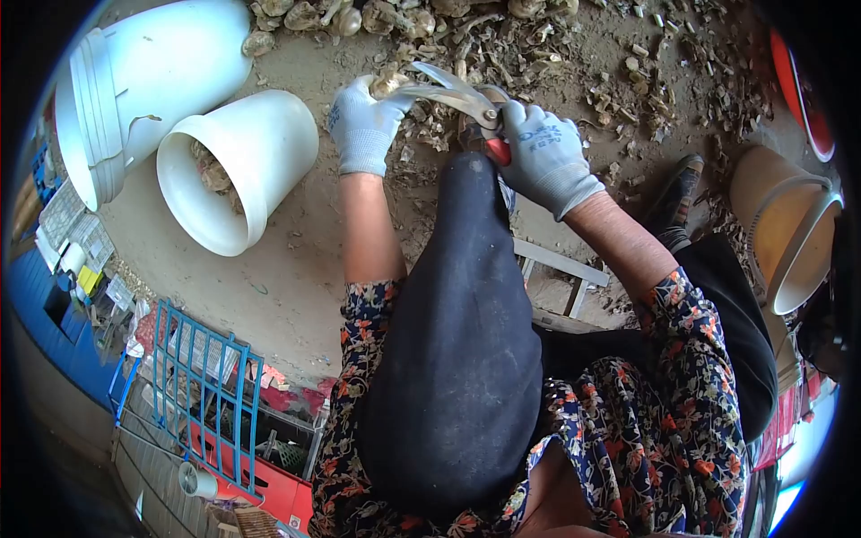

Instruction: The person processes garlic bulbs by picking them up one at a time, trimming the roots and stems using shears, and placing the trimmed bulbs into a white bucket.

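Observation:
My left hand (366, 125), in a pale grey-blue glove, is closed on a brownish bulb (387, 85) at the upper middle. Next to that bulb are the open metal blades of a pair of shears (455, 94). My right hand (545, 152), gloved the same way, is wrapped round the red handles of the shears. Below them is my knee in dark cloth (457, 341). Part of the right glove's fingers is hidden behind the handles.
White buckets (285, 143) lie on their sides at the left, one with bulbs inside. More bulbs (350, 20) and dry scraps (628, 81) cover the ground ahead. A beige bucket (762, 197) and a red-rimmed basin (798, 99) are at the right, a blue metal rack (208, 394) at the lower left.

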`<state>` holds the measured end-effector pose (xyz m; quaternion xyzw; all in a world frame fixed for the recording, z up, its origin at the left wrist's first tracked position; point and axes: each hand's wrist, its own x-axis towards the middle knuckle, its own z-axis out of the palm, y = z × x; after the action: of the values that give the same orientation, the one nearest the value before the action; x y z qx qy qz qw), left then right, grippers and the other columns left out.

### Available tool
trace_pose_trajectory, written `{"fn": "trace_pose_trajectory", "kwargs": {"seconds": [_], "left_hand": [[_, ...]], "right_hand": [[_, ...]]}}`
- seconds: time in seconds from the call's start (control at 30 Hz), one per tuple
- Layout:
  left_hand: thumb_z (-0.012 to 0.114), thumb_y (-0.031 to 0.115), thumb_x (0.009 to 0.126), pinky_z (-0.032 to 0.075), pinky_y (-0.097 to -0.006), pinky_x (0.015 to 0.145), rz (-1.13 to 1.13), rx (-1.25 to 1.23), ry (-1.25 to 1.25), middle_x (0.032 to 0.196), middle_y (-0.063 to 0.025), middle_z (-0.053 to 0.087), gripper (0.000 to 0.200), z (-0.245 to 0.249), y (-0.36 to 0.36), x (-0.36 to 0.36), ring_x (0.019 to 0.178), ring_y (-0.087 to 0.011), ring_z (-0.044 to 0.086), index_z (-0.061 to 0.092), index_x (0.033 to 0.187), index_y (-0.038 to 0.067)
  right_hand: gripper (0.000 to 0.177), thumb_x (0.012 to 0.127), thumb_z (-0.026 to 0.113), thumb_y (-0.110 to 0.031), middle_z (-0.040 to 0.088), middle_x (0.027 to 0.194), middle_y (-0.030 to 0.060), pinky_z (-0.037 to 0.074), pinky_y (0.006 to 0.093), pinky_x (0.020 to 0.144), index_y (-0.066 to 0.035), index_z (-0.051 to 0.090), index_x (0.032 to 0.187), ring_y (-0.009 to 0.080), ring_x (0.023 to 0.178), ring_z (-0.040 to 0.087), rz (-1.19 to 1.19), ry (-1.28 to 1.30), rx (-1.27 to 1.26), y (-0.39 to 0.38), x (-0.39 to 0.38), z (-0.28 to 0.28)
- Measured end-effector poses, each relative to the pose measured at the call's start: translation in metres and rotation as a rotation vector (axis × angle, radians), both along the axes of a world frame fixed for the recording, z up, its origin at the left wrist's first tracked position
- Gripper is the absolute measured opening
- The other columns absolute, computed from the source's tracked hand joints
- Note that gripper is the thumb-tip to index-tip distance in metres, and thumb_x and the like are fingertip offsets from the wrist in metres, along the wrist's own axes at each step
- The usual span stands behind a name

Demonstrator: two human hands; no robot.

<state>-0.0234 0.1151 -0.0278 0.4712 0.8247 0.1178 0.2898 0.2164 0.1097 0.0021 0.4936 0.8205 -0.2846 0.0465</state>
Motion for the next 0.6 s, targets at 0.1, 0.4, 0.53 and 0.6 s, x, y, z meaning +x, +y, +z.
{"fn": "trace_pose_trajectory", "kwargs": {"seconds": [0.1,0.4,0.53,0.6], "left_hand": [[0.078,0.039,0.061,0.051,-0.0428,0.075,-0.085,-0.140,0.082,0.089,-0.0214,0.067,0.057,0.028,0.009,0.017,0.085,-0.0350,0.065,0.068,0.100,0.000],[0.073,0.007,0.076,0.055,-0.0291,0.077,0.318,0.423,-1.357,0.106,-0.0097,0.063,0.049,0.016,-0.013,0.018,0.089,-0.0182,0.065,0.054,0.121,0.000],[0.067,-0.002,0.074,0.054,-0.0294,0.081,0.273,0.445,-1.529,0.115,-0.0114,0.057,0.061,0.032,-0.012,0.039,0.099,-0.0177,0.060,0.042,0.130,-0.002],[0.067,-0.002,0.074,0.052,-0.0285,0.083,0.162,0.324,-1.350,0.113,-0.0106,0.056,0.063,0.040,-0.010,0.034,0.099,-0.0164,0.059,0.040,0.131,-0.002]], "right_hand": [[0.042,0.088,0.056,-0.040,0.064,0.086,0.0188,0.051,0.0459,0.067,-0.002,0.049,0.103,0.0350,0.077,0.067,0.003,0.051,0.040,0.004,-0.007,0.000],[0.031,0.086,0.057,-0.029,0.060,0.073,0.0231,0.047,0.0482,0.064,-0.002,0.045,0.094,0.0426,0.072,0.061,-0.238,0.221,-0.321,-0.015,0.030,0.001],[0.036,0.085,0.061,-0.030,0.058,0.086,0.0215,0.048,0.0456,0.073,-0.002,0.047,0.104,0.0377,0.085,0.061,-0.133,0.289,-0.275,-0.013,0.026,0.021],[0.039,0.084,0.062,-0.031,0.058,0.088,0.0200,0.048,0.0451,0.074,-0.002,0.048,0.107,0.0361,0.086,0.061,-0.099,0.195,-0.202,-0.007,0.022,0.030]]}}
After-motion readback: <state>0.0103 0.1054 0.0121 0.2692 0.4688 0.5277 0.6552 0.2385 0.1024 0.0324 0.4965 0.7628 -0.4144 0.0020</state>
